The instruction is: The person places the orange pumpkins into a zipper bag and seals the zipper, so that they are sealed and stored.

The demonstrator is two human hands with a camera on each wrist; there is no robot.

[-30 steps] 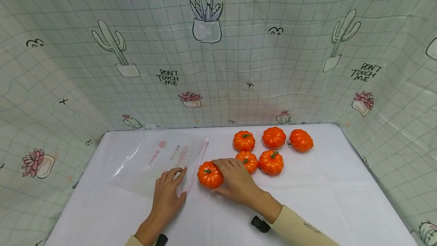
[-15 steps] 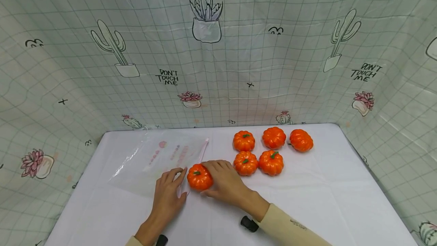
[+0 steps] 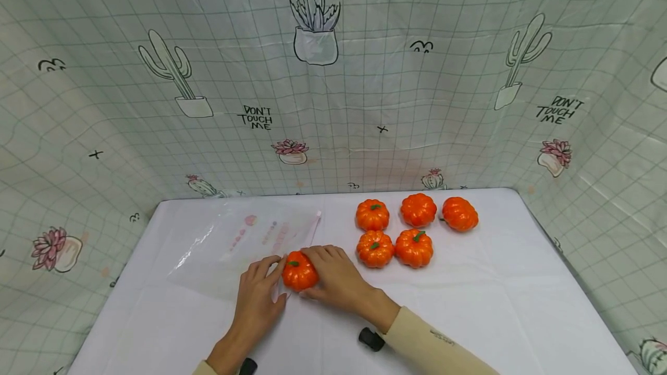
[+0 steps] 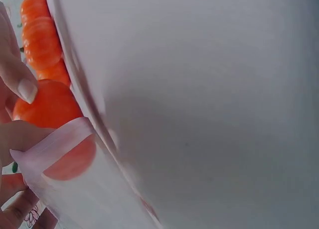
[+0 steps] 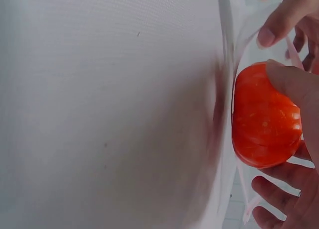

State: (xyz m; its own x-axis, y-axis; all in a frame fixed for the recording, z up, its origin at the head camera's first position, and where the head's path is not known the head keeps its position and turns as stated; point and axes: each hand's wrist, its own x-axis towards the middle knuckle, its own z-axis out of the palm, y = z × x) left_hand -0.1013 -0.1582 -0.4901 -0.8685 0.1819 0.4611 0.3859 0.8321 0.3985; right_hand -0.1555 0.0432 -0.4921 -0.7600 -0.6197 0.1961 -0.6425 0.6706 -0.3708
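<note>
"What do the pumpkins (image 3: 414, 249) look made of?"

"Hard plastic, by the look: glossy, smooth over the ribs, catching bright highlights. The green stems (image 3: 376, 245) are too small to judge."

"And the zip bag (image 3: 255, 239)?"

"Thin clear plastic film, shiny along its creases. The pinkish strip (image 4: 65, 142) at its mouth looks like smooth plastic too, only milkier."

"The tablecloth (image 3: 484, 311)?"

"White, matt, with a fine woven grain showing in the right wrist view."

"That backdrop (image 3: 365, 91) behind it?"

"A smooth, rippled sheet with a soft sheen; cloth or plastic, I can't tell."

"And the right sleeve (image 3: 422, 341)?"

"Matt beige cloth."
</note>
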